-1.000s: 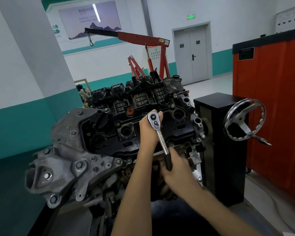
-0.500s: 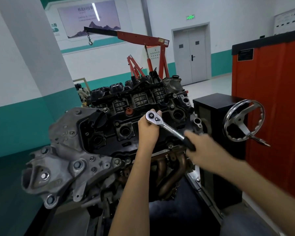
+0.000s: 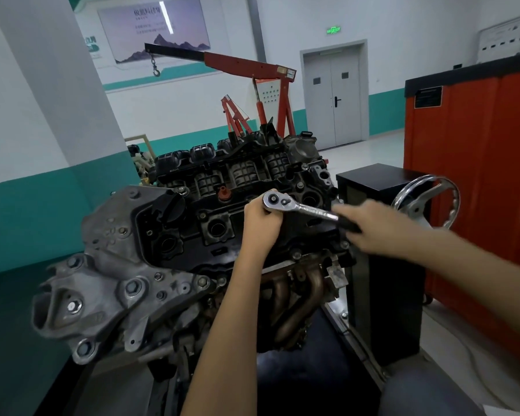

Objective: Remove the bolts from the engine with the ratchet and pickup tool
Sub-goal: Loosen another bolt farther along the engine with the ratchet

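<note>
The left hand [image 3: 263, 219] curls round the head of the chrome ratchet [image 3: 300, 207] with its black grip, likely to keep the socket seated on a bolt hidden beneath. The right hand [image 3: 370, 229], blurred, closes round the handle's end for leverage. The ratchet lies across the black top cover of the grey metal engine [image 3: 126, 265], beside a black box [image 3: 382, 187] carrying a chrome handwheel [image 3: 427, 202]. Behind stand a red engine hoist [image 3: 246, 63], an orange cabinet [image 3: 478, 145] and grey double doors [image 3: 332, 94]; no pickup tool shows
</note>
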A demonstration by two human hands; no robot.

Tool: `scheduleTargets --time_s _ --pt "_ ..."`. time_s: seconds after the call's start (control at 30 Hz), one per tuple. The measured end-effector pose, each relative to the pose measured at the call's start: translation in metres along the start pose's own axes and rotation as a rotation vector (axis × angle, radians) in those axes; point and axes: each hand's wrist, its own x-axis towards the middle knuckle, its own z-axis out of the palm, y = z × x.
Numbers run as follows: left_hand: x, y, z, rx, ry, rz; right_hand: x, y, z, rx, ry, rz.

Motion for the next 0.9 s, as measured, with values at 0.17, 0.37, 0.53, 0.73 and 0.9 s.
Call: scheduleTargets --time_s 0.17,0.37,0.53,0.73,0.9 --pt "-0.004 -0.002 -0.002 -0.063 0.056 -0.020 0.019 0.001 -0.012 -0.254 0.108 -0.031" --pt "-0.008 0.002 0.011 -0.094 0.099 -0.025 -0.031 -0.077 0.086 0.636 0.247 0.254" --pt "-0.002 0.002 0.007 -0.086 0.104 -0.095 -0.020 -0.123 0.110 0.919 0.283 0.298" --pt "-0.001 0.000 0.003 -0.001 0.005 -0.013 -0.016 -0.014 0.025 0.345 0.010 0.043" --pt "-0.004 0.002 0.005 -0.057 0.079 -0.021 0.019 0.004 -0.020 -0.229 0.089 -0.054"
